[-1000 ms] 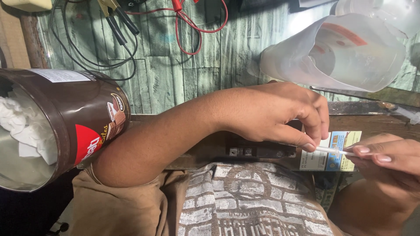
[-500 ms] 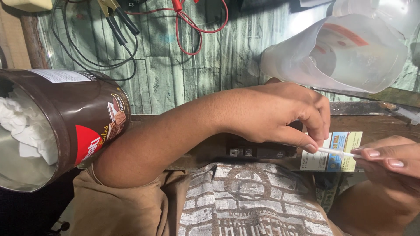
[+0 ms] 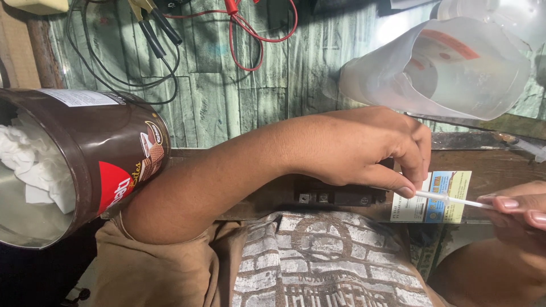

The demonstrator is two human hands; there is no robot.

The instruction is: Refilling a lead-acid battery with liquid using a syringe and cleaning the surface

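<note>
Far to the left of the left hand (image 3: 364, 145), a round brown tin (image 3: 85, 165) is lying on its side, its open mouth showing crumpled white tissue (image 3: 28, 165) against a shiny metal inside. Above the forearm, black cables (image 3: 153, 34) and a red wire (image 3: 256, 34) are trailing over the worn green tabletop (image 3: 239, 96). The forearm is reaching across from the left, its elbow sitting just beside the tin and blocking much of the dark wooden ledge (image 3: 472, 159). The left hand is curling palm down, its fingers pinched closed on the near end of a thin white stick (image 3: 449, 199); beneath the knuckles, a flat dark component (image 3: 335, 196) is lying on the ledge, partly hidden. Above the hand, a cloudy translucent plastic jug (image 3: 449, 68) is lying tilted. Just right of the fingertips, a small printed card (image 3: 432, 196) is sitting under the stick. At the right edge, the right hand (image 3: 520, 207) is gripping the stick's far end between closed fingers.
</note>
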